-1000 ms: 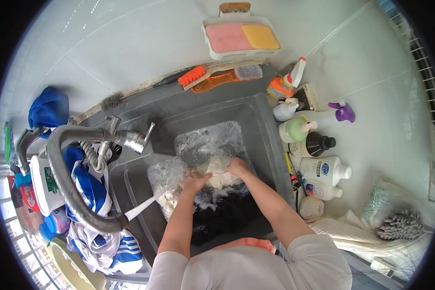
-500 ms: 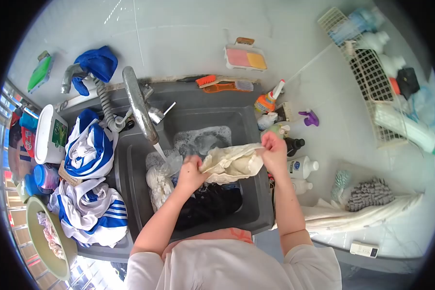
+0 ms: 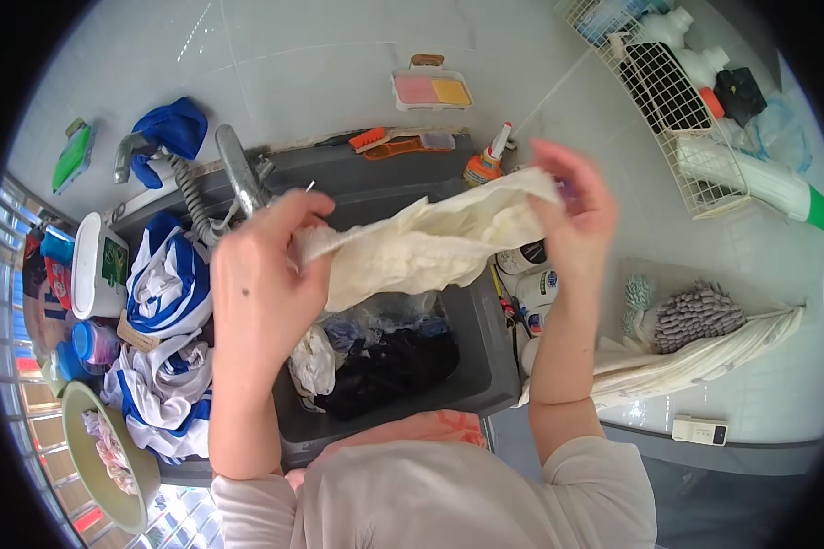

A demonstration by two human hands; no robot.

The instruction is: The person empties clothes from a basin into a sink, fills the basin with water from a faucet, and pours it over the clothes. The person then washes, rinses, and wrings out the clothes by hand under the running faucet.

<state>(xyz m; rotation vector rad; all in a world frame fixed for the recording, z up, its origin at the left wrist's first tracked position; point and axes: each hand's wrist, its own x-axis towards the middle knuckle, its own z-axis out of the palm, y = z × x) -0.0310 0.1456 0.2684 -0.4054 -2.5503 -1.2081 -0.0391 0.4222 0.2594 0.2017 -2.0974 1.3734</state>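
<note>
A cream cloth (image 3: 421, 252), possibly a garment, is stretched between my hands above the grey sink (image 3: 494, 366). My left hand (image 3: 270, 274) is closed on its left end, and the fingers curl round the edge. My right hand (image 3: 577, 215), somewhat blurred, grips the opposite end, which sits higher. Below the cloth, dark fabric (image 3: 394, 371) lies in the sink beside a bunched white cloth (image 3: 313, 364). The metal faucet (image 3: 236, 169) stands behind my left hand, which hides its spout.
Blue-and-white clothes (image 3: 169, 284) are heaped left of the basin, near a white tub (image 3: 99, 265) and a green basin (image 3: 82, 467). Brushes (image 3: 403, 145) lie along the back ledge. An orange spray bottle (image 3: 485, 167) and several other bottles line the right side. A wire basket (image 3: 677, 119) is farther right.
Both hands have risen from the sink towards the camera with the cream cloth, which is now spread wider. My left hand moved left and my right hand moved right.
</note>
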